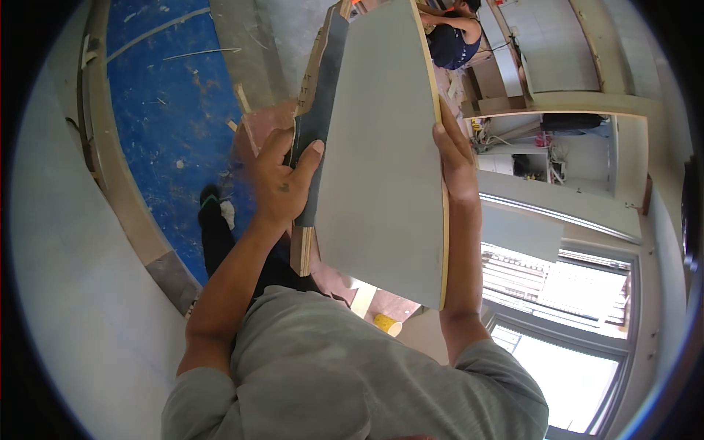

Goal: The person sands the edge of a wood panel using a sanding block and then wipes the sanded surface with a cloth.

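Note:
A long pale grey board (381, 161) with light yellowish edges stands in front of my chest, tilted away from me. My right hand (456, 165) grips its right edge, with part of the fingers hidden behind it. My left hand (282, 176) is closed round a plywood strip (301, 253) wrapped in dark grey sandpaper (323, 110), the thumb lying over the dark face. The sandpaper's brown backing shows on the outer side. This wrapped strip runs along the board's left edge; whether it presses on the board I cannot tell.
Blue sheeting (161, 110) covers the floor at the left, with scraps on it. Another person (458, 40) sits low at the far right. An open cabinet (572, 150) holding cables and a bright window (557, 293) are at the right. A yellow roll (387, 324) lies below the board.

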Motion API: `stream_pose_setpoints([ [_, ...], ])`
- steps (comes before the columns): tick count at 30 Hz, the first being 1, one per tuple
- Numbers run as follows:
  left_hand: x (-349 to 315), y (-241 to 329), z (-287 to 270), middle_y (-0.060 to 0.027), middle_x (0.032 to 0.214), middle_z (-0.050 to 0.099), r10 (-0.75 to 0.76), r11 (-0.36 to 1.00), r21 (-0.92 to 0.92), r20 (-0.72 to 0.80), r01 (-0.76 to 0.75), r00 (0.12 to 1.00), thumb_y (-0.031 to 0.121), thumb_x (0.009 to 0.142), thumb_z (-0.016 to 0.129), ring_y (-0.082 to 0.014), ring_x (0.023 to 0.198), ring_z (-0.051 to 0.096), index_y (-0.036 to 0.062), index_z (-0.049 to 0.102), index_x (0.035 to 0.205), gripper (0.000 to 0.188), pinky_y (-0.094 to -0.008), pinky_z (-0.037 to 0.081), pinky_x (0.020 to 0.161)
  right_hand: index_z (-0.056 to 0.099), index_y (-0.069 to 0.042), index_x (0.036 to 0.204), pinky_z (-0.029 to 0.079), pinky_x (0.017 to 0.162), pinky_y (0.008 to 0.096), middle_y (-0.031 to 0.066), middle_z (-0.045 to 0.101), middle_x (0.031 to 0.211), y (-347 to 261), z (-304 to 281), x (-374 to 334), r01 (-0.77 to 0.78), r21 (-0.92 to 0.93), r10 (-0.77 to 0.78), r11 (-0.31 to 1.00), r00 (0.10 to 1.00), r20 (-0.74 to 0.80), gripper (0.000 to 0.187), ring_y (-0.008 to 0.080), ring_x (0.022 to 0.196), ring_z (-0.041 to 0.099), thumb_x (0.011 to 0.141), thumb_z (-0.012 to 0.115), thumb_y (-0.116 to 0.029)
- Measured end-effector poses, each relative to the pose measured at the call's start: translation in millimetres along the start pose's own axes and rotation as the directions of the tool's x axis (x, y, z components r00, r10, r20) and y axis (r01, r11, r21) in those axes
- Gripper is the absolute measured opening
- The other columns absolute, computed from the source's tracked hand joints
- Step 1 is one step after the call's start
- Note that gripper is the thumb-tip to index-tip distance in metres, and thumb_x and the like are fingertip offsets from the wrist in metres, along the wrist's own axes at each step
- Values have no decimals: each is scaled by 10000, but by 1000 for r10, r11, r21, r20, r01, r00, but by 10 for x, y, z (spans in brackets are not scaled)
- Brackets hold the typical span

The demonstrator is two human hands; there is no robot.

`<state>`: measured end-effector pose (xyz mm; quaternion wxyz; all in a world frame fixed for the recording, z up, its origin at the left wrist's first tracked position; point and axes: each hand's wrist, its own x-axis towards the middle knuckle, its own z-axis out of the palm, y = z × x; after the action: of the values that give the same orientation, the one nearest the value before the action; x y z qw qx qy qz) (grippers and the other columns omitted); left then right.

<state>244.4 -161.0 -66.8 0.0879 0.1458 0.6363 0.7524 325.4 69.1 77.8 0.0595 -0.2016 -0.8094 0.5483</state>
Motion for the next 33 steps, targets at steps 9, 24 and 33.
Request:
stream_pose_setpoints([
  [9, -359, 698, 490, -151, 996, 636, 299, 950, 49, 128, -307, 946, 101, 924, 759, -279, 867, 657, -13, 697, 1171, 279, -369, 517, 764, 328, 103, 1592, 324, 1221, 353, 223, 371, 1661, 241, 157, -697, 109, -62, -109, 992, 994, 5, 548, 267, 1495, 419, 1070, 398, -49],
  [24, -128, 659, 712, -188, 962, 649, 435, 861, 234, 120, -452, 892, 189, 948, 748, -335, 835, 644, -27, 715, 1082, 256, -418, 512, 730, 301, 34, 1639, 327, 1207, 330, 177, 480, 1592, 262, 486, -1056, 127, 223, -141, 966, 989, 51, 598, 235, 1437, 474, 1067, 400, -110],
  [33, -450, 952, 509, -212, 1031, 673, 457, 815, 278, 231, -508, 859, 153, 972, 711, -360, 972, 668, -22, 732, 1091, 213, -417, 514, 876, 251, 65, 1643, 254, 1251, 334, 199, 405, 1655, 264, 500, -1064, 148, 250, -167, 957, 984, 55, 610, 247, 1532, 370, 1064, 395, -62],
])
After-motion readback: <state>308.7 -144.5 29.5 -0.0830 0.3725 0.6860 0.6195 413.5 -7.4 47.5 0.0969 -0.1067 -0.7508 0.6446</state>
